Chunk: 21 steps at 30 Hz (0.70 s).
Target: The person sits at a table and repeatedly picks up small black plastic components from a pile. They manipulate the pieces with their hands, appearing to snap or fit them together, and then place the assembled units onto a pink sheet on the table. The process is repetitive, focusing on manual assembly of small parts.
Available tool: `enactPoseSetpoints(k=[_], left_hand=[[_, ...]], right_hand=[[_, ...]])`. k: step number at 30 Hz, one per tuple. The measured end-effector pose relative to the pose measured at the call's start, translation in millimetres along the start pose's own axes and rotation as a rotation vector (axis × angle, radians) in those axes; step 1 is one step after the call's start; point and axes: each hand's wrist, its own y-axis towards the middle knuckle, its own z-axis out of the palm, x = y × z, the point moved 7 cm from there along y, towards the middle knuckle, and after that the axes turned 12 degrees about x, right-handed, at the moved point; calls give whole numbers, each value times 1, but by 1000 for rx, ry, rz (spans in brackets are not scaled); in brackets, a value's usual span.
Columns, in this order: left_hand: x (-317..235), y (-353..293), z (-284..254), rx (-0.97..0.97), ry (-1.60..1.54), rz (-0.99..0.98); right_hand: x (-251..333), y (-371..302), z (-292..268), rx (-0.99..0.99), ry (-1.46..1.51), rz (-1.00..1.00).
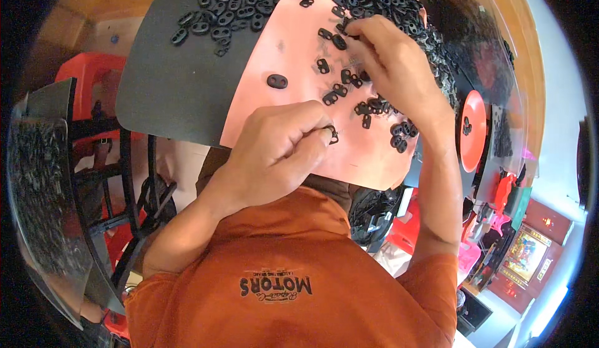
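Observation:
My left hand (281,145) is closed, thumb and forefinger pinching a small black plastic piece with a hole (334,137) over the near part of a pink sheet (268,108). Farther right, my right hand (396,61) reaches over the sheet with bent fingers. Its thumb and forefinger come together at a small black piece (343,26), partly hidden by the fingertips. Between the hands lie several loose black two-holed pieces (339,90), some looking joined in pairs. A single oval two-holed piece (277,81) rests apart from them on the left.
Many black oval pieces (234,2) are heaped along the far side of the dark tabletop (168,80). On the right is a red dish (474,130) with a few black pieces in it. A red plastic stool (87,77) and a black metal frame (128,173) stand at left.

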Motion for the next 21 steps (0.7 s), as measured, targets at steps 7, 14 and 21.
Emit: enactPoseSetpoints(k=[7,14,21], left_hand=[[-2,-1,0,-18,0,11],[-2,-1,0,-16,13,31],[-4,-4,2,5,63,72]], right_hand=[[-5,-8,0,148,-162,133],[16,-14,1,143,93,16],[37,-4,11,145,202,-87]])
